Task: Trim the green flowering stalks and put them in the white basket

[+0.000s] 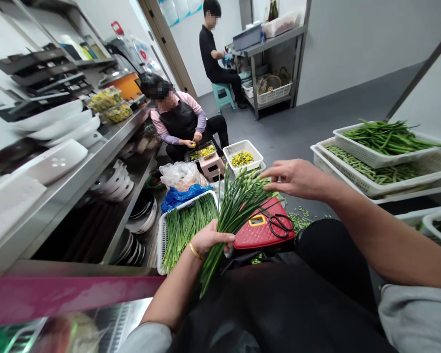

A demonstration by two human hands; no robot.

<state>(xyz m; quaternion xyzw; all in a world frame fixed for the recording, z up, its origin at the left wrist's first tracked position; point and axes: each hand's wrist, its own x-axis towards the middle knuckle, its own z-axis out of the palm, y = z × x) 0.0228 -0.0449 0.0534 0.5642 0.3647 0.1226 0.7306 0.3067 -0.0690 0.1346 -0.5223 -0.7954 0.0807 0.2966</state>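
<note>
My left hand, with a gold bracelet at the wrist, is wrapped round a bunch of flowering chives. The stems slant up and to the right, with pale buds at the top. Beside those buds is my right hand, its fingers stretched out and somewhat apart; whether the fingertips touch the buds I cannot tell. Below the bunch, black-handled scissors lie on a red quilted box. A white basket of long green stems stands left of my left hand.
To the right, stacked white baskets hold green peppers and beans. A co-worker sits ahead, near a basket of yellow flowers. Another person sits by a metal rack. Steel shelves with dishes run along the left.
</note>
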